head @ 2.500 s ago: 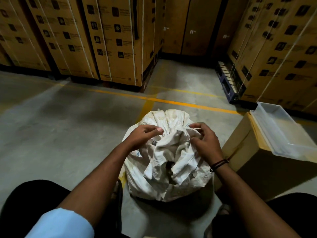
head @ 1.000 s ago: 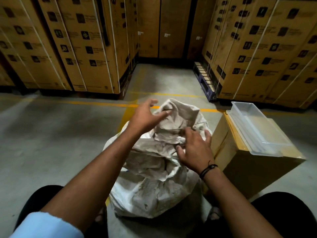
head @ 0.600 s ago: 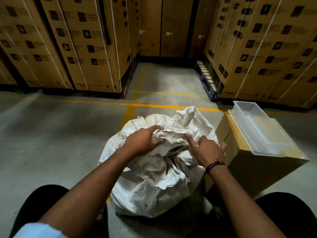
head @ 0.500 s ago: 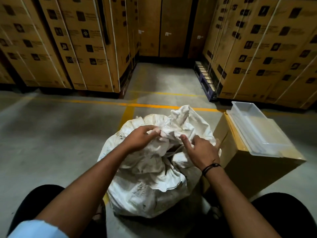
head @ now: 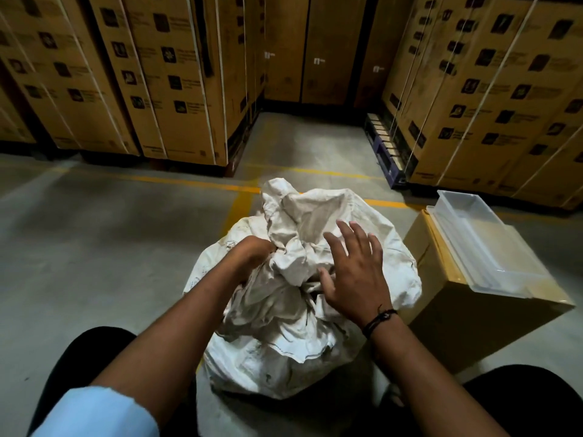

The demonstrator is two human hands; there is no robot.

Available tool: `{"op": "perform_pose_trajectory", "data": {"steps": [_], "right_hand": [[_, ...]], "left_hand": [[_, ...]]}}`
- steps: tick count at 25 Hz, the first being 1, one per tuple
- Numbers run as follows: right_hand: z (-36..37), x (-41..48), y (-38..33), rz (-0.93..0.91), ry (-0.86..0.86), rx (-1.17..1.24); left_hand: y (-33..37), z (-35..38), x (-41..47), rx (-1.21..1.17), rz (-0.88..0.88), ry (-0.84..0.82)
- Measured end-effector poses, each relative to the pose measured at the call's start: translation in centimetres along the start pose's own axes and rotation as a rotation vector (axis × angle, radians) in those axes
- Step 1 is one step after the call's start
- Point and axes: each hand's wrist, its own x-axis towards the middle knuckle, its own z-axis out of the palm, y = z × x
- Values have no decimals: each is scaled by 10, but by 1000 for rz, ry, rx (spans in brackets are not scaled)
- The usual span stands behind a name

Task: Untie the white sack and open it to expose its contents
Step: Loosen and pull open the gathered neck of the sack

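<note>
Released the cloth with the right hand [head: 353,272] since half a second back and lifted it. Spreads all five fingers straight and wide now, palm down over the crumpled mouth of the white sack [head: 284,351], holding nothing; cannot tell whether thumb or palm brushes the fabric. Pushed the left hand [head: 252,250] deeper meanwhile. Keeps it knuckles-up in the gathered neck, fingers curled down round a bunch of cloth, tips hidden in the folds. Wears a thin dark wristband [head: 378,320] on the right wrist and a pale blue sleeve [head: 94,411] on the left arm.

Stands on the grey concrete floor [head: 94,247], between dark-trousered knees, just beside a cardboard box [head: 448,326] on the right. Looks woven, off-white and grimy: coarse matte cloth, smudged with brownish stains, with faint dark print low on the left flank. Bulges round and full at the base. Rises above into stiff crumpled peaks and deep creases, highest at the far side. Hides its contents under the folds, apart from a small dark gap beside the right thumb.

On the box top: a clear plastic tray [head: 482,241], rectangular, smooth, low-walled. Behind, on both sides: tall stacked cartons [head: 176,89], brown, printed with dark icons, bound by pale straps. Across the floor beyond the sack: a yellow painted line [head: 189,183].
</note>
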Motion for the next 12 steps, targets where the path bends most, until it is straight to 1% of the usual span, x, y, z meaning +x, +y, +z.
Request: {"op": "perform_pose_trajectory", "data": {"steps": [2,4,5,7,9,11,12], "right_hand": [[-2,14,2,15,11,36],[-3,31,6,27,-15,33],[-3,40,8,-5,-38,11],[-1,57,11,-158,-99,-56],[5,71,15,-321,-204,-132],[19,78,19,-400,-269,-150],[24,78,21,-407,-290,-125]], "left_hand": [[-2,1,1,179,88,75],[-5,3,-1,274,186,144],[-4,4,-4,293,232,174],[-1,6,-11,330,313,187],[0,6,-12,355,391,142],[-1,2,-11,310,414,99],[-1,-2,-12,297,395,113]]}}
